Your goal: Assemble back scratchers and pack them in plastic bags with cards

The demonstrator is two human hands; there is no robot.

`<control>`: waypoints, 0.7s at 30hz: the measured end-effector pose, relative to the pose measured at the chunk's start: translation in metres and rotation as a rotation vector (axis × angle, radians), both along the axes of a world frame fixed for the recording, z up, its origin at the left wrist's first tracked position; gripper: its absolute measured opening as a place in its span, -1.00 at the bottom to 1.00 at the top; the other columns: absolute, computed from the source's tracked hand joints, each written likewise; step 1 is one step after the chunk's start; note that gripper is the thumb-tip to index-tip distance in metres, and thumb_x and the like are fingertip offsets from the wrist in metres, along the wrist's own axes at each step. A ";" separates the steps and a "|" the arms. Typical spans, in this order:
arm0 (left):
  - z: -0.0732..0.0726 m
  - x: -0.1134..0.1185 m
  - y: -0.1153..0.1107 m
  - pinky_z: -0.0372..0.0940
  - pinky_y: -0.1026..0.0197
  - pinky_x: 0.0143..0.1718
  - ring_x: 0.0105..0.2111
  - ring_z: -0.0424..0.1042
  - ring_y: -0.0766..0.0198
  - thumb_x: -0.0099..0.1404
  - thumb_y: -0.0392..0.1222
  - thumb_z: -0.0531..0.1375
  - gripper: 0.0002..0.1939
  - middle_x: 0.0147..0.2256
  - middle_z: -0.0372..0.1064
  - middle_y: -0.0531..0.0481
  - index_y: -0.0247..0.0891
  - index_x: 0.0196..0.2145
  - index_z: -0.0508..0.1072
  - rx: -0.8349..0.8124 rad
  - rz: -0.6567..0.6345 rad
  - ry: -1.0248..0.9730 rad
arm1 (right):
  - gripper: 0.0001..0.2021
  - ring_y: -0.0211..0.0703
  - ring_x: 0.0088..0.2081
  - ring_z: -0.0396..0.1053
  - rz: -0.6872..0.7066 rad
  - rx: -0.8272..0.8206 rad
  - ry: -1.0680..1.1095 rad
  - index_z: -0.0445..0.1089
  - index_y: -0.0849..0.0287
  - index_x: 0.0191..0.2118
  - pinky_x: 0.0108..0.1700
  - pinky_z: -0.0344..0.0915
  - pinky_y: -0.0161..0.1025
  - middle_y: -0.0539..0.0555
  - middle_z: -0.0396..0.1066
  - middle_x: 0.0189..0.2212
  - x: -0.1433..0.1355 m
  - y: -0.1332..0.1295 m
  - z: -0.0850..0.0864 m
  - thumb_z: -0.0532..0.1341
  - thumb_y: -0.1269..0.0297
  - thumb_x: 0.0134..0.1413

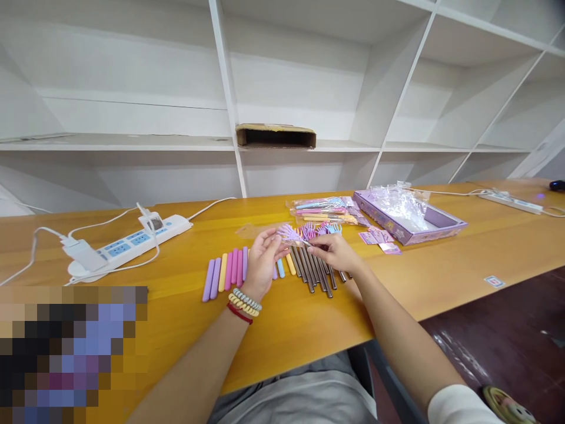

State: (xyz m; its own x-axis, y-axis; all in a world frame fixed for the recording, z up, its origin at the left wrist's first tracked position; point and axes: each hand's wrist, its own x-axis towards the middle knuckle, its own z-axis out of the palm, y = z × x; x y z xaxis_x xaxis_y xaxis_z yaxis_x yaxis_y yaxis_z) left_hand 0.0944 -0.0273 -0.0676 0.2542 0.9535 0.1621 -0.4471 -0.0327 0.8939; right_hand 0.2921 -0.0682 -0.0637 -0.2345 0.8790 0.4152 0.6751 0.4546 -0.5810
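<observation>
My left hand (260,266) is closed around the head end of a back scratcher (289,234), whose head is a purple claw like a small hand. My right hand (333,253) pinches the same piece near the base of the claw, where a bit of metal shows. Below my fingers lie several metal rods (311,271) side by side. Behind them are more colored claw heads (324,228), partly covered by my right hand. Left of my left hand is a row of loose handles (225,271) in purple, yellow and pink; more continue beyond the wrist.
Bagged back scratchers (326,209) lie at the back. A purple box (435,232) holds crumpled clear plastic (399,206), with pink cards (377,237) beside it. A power strip (132,244) with cables is at left. White shelves hold a cardboard box (276,136).
</observation>
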 end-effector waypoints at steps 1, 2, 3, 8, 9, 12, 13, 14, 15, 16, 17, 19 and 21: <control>-0.001 0.001 0.000 0.39 0.13 -0.21 -0.31 0.49 0.28 0.15 -0.08 0.22 -0.69 -0.23 0.41 -0.03 -0.24 -0.19 0.27 -0.013 0.014 0.005 | -0.67 -0.33 -0.54 -0.01 0.012 -0.011 -0.005 0.37 0.19 -0.48 -0.47 -0.05 -0.36 -0.06 0.08 -0.64 0.000 0.000 0.000 0.08 0.08 0.15; -0.002 0.002 0.001 0.39 0.13 -0.22 -0.33 0.49 0.28 0.16 -0.05 0.20 -0.70 -0.26 0.41 -0.02 -0.26 -0.22 0.28 -0.021 0.039 0.006 | -0.67 -0.33 -0.54 -0.03 0.020 -0.021 -0.010 0.36 0.20 -0.49 -0.47 -0.07 -0.37 -0.07 0.05 -0.64 -0.001 0.000 0.000 0.08 0.09 0.14; -0.003 0.002 0.001 0.40 0.14 -0.22 -0.34 0.49 0.29 0.17 -0.03 0.19 -0.71 -0.28 0.41 -0.02 -0.28 -0.26 0.29 -0.022 0.073 0.005 | -0.68 -0.33 -0.54 -0.04 0.024 -0.028 -0.014 0.35 0.20 -0.50 -0.48 -0.08 -0.37 -0.07 0.03 -0.64 -0.001 0.000 0.000 0.09 0.09 0.14; -0.002 0.002 0.004 0.40 0.12 -0.21 -0.32 0.49 0.27 0.11 -0.12 0.26 -0.63 -0.36 0.44 0.00 -0.24 -0.19 0.21 0.025 0.214 -0.028 | -0.68 -0.34 -0.56 -0.04 0.026 -0.039 -0.030 0.36 0.20 -0.49 -0.46 -0.05 -0.36 -0.08 0.07 -0.65 -0.006 -0.001 0.001 0.09 0.08 0.14; -0.001 0.002 0.004 0.40 0.12 -0.20 -0.31 0.49 0.27 0.10 -0.15 0.27 -0.55 -0.35 0.45 0.01 -0.20 -0.11 0.16 0.025 0.226 -0.044 | -0.68 -0.34 -0.56 -0.03 0.019 -0.033 -0.027 0.36 0.20 -0.49 -0.46 -0.04 -0.36 -0.08 0.08 -0.65 -0.007 -0.001 0.002 0.08 0.08 0.14; 0.002 0.003 0.002 0.40 0.16 -0.20 -0.30 0.49 0.31 0.11 -0.26 0.27 -0.33 -0.33 0.45 0.04 -0.12 0.08 -0.01 -0.036 0.226 -0.112 | -0.67 -0.33 -0.56 0.02 -0.002 -0.026 -0.008 0.35 0.19 -0.47 -0.45 -0.01 -0.35 -0.07 0.11 -0.65 -0.012 -0.002 0.002 0.06 0.09 0.16; 0.003 0.004 0.001 0.40 0.18 -0.20 -0.32 0.48 0.33 0.12 -0.29 0.26 -0.28 -0.32 0.45 0.05 -0.10 0.11 -0.06 -0.075 0.210 -0.138 | -0.67 -0.33 -0.56 0.03 -0.002 -0.029 -0.006 0.35 0.19 -0.46 -0.46 -0.01 -0.36 -0.07 0.11 -0.66 -0.013 -0.002 0.002 0.05 0.09 0.17; 0.004 0.004 0.001 0.40 0.19 -0.21 -0.34 0.48 0.34 0.13 -0.32 0.25 -0.24 -0.32 0.44 0.05 -0.09 0.14 -0.10 -0.115 0.191 -0.166 | -0.67 -0.33 -0.57 0.03 0.002 -0.031 -0.008 0.35 0.20 -0.45 -0.46 -0.01 -0.36 -0.07 0.10 -0.67 -0.014 -0.002 0.002 0.04 0.09 0.18; 0.004 0.005 0.000 0.40 0.19 -0.21 -0.36 0.48 0.35 0.13 -0.35 0.24 -0.22 -0.31 0.44 0.05 -0.08 0.16 -0.13 -0.147 0.169 -0.196 | -0.68 -0.34 -0.57 0.03 0.007 -0.028 -0.014 0.36 0.20 -0.44 -0.47 -0.02 -0.36 -0.08 0.10 -0.67 -0.015 -0.002 0.001 0.04 0.10 0.18; 0.004 0.006 -0.001 0.41 0.18 -0.20 -0.38 0.48 0.36 0.14 -0.38 0.23 -0.21 -0.31 0.44 0.05 -0.08 0.18 -0.15 -0.174 0.148 -0.227 | -0.68 -0.34 -0.57 0.03 0.012 -0.018 -0.024 0.36 0.21 -0.44 -0.47 -0.02 -0.36 -0.08 0.10 -0.67 -0.015 -0.001 0.001 0.05 0.11 0.18; 0.004 0.006 -0.001 0.41 0.17 -0.19 -0.39 0.47 0.36 0.15 -0.40 0.22 -0.20 -0.31 0.43 0.04 -0.08 0.18 -0.16 -0.196 0.124 -0.256 | -0.69 -0.35 -0.57 0.03 0.012 -0.001 -0.032 0.36 0.22 -0.44 -0.47 -0.01 -0.36 -0.08 0.11 -0.66 -0.015 -0.001 0.000 0.06 0.13 0.18; 0.003 0.007 -0.002 0.41 0.15 -0.18 -0.39 0.48 0.35 0.16 -0.43 0.20 -0.20 -0.30 0.43 0.02 -0.10 0.19 -0.17 -0.228 0.078 -0.310 | -0.74 -0.36 -0.56 0.04 -0.020 0.035 -0.028 0.38 0.24 -0.37 -0.46 0.01 -0.37 -0.08 0.12 -0.65 -0.015 0.000 -0.001 0.09 0.15 0.15; 0.001 0.008 -0.002 0.40 0.16 -0.19 -0.38 0.48 0.33 0.16 -0.45 0.20 -0.23 -0.27 0.42 -0.01 -0.12 0.18 -0.14 -0.255 0.042 -0.342 | -0.75 -0.36 -0.58 0.06 -0.065 0.031 0.009 0.36 0.24 -0.18 -0.47 0.03 -0.37 -0.10 0.15 -0.64 -0.014 -0.001 -0.002 0.13 0.17 0.12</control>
